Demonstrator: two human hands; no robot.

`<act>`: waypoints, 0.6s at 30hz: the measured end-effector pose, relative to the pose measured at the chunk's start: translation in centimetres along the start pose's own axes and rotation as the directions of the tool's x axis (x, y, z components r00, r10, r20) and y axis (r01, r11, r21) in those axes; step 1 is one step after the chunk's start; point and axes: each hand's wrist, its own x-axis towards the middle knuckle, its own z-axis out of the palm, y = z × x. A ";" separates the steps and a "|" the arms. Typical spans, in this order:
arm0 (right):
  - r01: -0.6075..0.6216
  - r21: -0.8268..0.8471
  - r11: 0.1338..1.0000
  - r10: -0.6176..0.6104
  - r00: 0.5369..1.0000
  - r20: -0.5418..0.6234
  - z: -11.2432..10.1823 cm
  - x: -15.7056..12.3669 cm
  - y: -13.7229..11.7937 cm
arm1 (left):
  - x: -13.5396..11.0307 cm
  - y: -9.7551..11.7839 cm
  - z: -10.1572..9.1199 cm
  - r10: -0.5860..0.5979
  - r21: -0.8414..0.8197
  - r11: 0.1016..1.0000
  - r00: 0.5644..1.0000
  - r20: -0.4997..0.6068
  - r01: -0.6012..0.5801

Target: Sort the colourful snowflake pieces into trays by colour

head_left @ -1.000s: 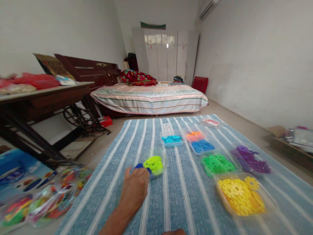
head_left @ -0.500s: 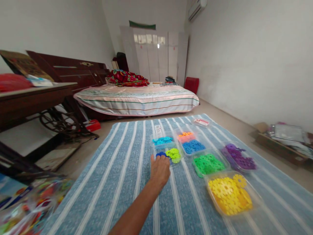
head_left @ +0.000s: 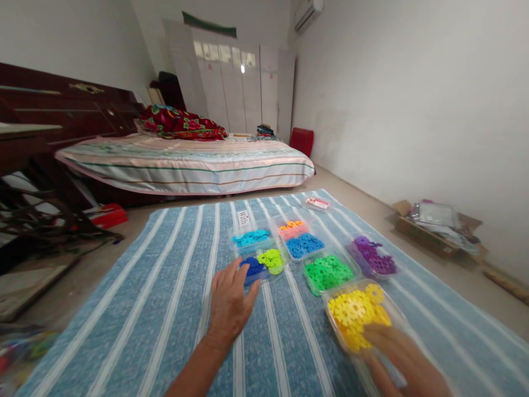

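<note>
My left hand lies flat with fingers spread on the blue striped mat, its fingertips at the near edge of a clear tray of dark blue and lime pieces. My right hand rests with fingers stretched on the near side of the clear tray of yellow gear-shaped pieces. Beyond sit trays of green pieces, purple pieces, cyan pieces and orange and blue pieces.
A bed with striped cover stands behind the mat, a white wardrobe at the back. Dark wooden furniture is on the left, a cardboard box by the right wall. A small packet lies at the mat's far edge.
The view swung right. My left hand pushed the blue and lime tray up to the other trays and now lies flat behind it. My right hand came onto the yellow tray.
</note>
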 end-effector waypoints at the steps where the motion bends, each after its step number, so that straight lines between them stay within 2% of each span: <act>1: -0.017 -0.156 0.988 0.003 0.996 -0.088 -1.1 -0.1 1.6 | -0.2 -0.6 0.1 -0.032 -0.019 0.999 0.999 -0.028 0.032; 2: -0.041 -0.273 0.961 0.002 0.990 -0.142 -2.0 -0.2 3.1 | -0.4 -1.1 0.2 -0.067 -0.037 0.997 0.996 -0.052 0.065; 4: -0.088 -0.410 0.908 0.040 0.991 -0.124 -2.8 -0.6 5.6 | -0.8 -2.1 0.4 -0.132 -0.073 0.989 0.988 -0.076 0.126; 6: -0.133 -0.444 0.886 0.108 0.991 -0.080 -2.7 -1.0 7.6 | -1.2 -2.7 0.7 -0.189 -0.112 0.977 0.980 -0.066 0.181; 9: -0.189 -0.397 0.898 0.191 0.981 -0.035 -1.7 -1.3 9.4 | -1.4 -3.1 1.1 -0.258 -0.180 0.951 0.966 -0.009 0.252; 14: -0.199 -0.300 0.933 0.191 0.980 -0.056 0.3 -1.2 9.3 | -1.0 -3.1 1.8 -0.377 -0.300 0.873 0.923 0.083 0.384; 18: -0.196 -0.237 0.952 0.168 0.977 -0.131 1.7 -1.3 8.1 | -0.6 -3.2 2.3 -0.398 -0.433 0.804 0.909 0.119 0.409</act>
